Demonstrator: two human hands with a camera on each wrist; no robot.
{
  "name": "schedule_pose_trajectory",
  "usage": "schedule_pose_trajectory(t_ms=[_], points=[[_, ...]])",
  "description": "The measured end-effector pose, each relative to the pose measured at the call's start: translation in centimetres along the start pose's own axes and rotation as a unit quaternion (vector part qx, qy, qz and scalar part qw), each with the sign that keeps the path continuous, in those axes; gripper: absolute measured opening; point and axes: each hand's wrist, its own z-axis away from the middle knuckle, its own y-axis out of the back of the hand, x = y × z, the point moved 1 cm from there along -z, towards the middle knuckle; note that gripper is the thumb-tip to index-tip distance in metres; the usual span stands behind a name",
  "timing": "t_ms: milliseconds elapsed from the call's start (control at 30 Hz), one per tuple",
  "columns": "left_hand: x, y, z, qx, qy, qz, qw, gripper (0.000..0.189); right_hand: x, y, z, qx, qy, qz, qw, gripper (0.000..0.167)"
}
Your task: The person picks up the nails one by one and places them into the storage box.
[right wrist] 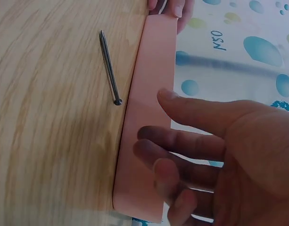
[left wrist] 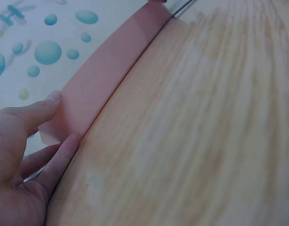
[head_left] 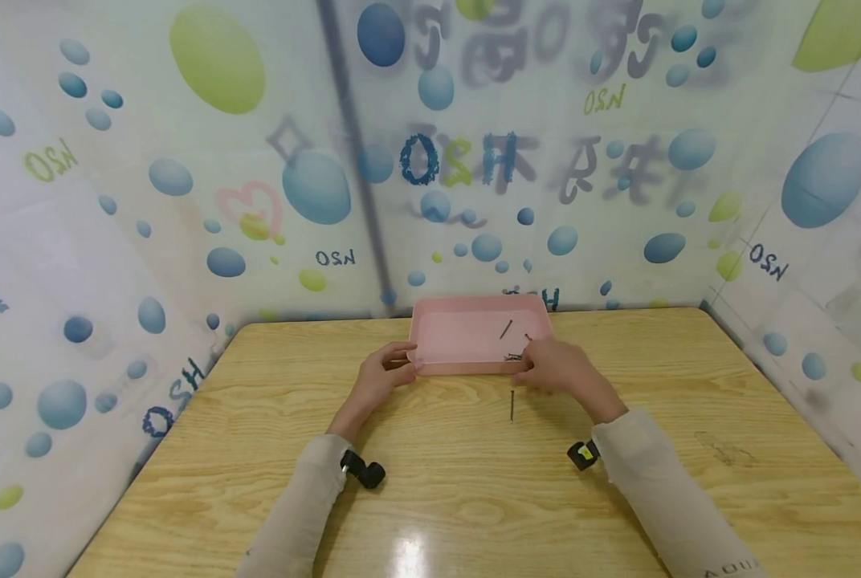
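A shallow pink tray sits near the table's far edge. My left hand holds its front left corner; in the left wrist view the thumb lies at the top of the pink wall and a finger low against it. Beside the tray's front right part, my right hand has loosely bent, spread fingers with nothing between them, overlapping the front wall in the right wrist view. One dark nail lies on the table just in front of the tray, its head towards the wall. Inside are another nail and several nails bunched at the front right.
The wood-grain table ends at a patterned curtain right behind the tray. Dark marks show on the tabletop to the right. Each wrist carries a small black camera.
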Motion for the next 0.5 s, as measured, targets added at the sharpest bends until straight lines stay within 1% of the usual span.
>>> schedule_pose_trajectory(t_ms=[167,233,333,500], points=[[-0.1,0.0,0.0,0.003,0.0,0.002,1.0,0.046,0.1,-0.9,-0.2,-0.046,0.0,-0.001,0.999,0.042],[-0.1,0.0,0.0,0.005,0.0,0.003,1.0,0.046,0.1,-1.2,-0.3,-0.056,0.002,0.0,0.9984,0.046],[-0.1,0.0,0.0,0.006,-0.001,0.003,1.0,0.045,0.0,-1.4,-0.3,-0.063,0.009,0.002,0.9979,0.048],[-0.1,0.0,0.0,0.002,-0.004,0.006,1.0,0.046,-0.1,-1.8,-0.4,-0.059,0.01,0.007,0.9982,0.053]])
